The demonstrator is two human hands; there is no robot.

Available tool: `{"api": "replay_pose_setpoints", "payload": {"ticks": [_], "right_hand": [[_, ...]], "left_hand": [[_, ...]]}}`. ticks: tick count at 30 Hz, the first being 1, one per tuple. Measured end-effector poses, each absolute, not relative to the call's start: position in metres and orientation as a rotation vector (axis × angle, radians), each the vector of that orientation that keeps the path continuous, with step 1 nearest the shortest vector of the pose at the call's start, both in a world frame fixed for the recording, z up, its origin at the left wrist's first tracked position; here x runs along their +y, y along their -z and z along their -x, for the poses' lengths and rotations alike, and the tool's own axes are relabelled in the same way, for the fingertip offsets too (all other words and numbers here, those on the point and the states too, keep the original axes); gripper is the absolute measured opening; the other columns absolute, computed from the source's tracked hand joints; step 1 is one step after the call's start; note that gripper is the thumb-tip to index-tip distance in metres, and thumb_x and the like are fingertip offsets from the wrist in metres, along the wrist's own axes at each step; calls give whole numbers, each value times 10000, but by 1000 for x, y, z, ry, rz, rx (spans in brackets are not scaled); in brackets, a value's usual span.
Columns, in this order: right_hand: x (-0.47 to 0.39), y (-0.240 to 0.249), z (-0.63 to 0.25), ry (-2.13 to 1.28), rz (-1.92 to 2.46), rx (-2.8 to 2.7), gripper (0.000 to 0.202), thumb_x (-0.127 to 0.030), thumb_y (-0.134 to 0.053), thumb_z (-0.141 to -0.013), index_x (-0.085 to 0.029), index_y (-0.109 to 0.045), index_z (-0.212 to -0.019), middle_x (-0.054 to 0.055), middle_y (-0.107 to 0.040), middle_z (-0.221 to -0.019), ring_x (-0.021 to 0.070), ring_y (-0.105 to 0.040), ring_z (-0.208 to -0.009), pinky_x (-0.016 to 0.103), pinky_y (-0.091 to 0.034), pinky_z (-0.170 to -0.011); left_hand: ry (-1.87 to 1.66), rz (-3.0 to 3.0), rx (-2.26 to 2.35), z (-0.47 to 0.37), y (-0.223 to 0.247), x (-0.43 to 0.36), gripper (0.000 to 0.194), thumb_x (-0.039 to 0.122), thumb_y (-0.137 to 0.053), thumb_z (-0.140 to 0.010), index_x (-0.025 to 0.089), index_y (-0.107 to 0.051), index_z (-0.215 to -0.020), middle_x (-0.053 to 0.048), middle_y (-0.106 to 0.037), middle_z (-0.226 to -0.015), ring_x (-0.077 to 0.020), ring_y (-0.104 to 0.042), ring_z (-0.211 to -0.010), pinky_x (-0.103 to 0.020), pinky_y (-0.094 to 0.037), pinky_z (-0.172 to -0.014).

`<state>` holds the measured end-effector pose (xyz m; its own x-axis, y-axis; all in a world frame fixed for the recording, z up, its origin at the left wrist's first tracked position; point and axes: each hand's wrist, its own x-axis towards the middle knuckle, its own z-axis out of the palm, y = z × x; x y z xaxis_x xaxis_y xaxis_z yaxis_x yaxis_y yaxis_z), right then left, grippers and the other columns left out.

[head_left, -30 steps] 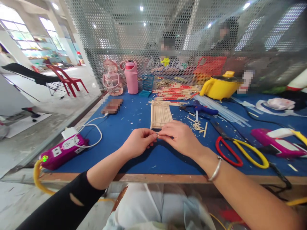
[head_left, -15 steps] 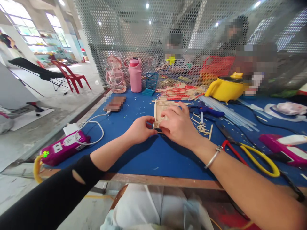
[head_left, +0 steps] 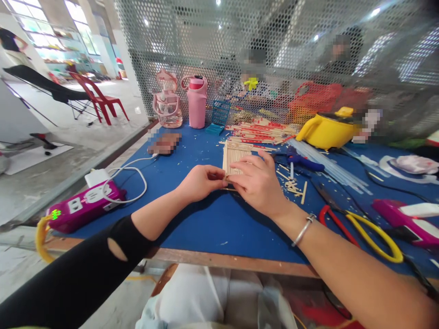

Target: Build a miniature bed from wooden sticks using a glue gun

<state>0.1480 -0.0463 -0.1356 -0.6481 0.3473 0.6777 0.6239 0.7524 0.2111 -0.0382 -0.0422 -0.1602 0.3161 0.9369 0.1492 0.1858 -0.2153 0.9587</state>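
A small box-like frame of pale wooden sticks (head_left: 237,151) rests on the blue tabletop in front of me. My left hand (head_left: 203,183) pinches its near left corner between thumb and fingers. My right hand (head_left: 258,183) lies over its near right part, thumb and index finger closed near the same corner and the other fingers across the slatted face. The right hand hides part of the frame, and whether a small loose piece sits between the fingertips is hard to see.
Behind lie red-marked sticks (head_left: 260,131); to the right are a blue glue gun (head_left: 306,161), clear glue sticks (head_left: 331,167), stick offcuts (head_left: 291,186) and red-and-yellow-handled scissors (head_left: 373,233). A yellow pot (head_left: 325,132), pink bottles (head_left: 197,103), phone (head_left: 165,143) and purple power strip (head_left: 87,205) stand around.
My left fingers have closed tighter on the frame's near corner, and my right thumb and index finger have come closer to them. The view has shifted slightly.
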Motion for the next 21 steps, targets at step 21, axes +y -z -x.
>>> {"api": "replay_pose_setpoints", "payload": {"ticks": [21], "right_hand": [[-51, 136, -154, 221, 853, -2172, 270, -75, -542, -758, -232, -628, -960, 16, -695, -955, 195, -587, -910, 374, -410, -874]], "left_hand": [[-978, -1836, 1123, 38, 159, -45, 239, 314, -593, -775, 142, -717, -886, -15, -686, -775, -121, -550, -650, -227, -412, -616]]}}
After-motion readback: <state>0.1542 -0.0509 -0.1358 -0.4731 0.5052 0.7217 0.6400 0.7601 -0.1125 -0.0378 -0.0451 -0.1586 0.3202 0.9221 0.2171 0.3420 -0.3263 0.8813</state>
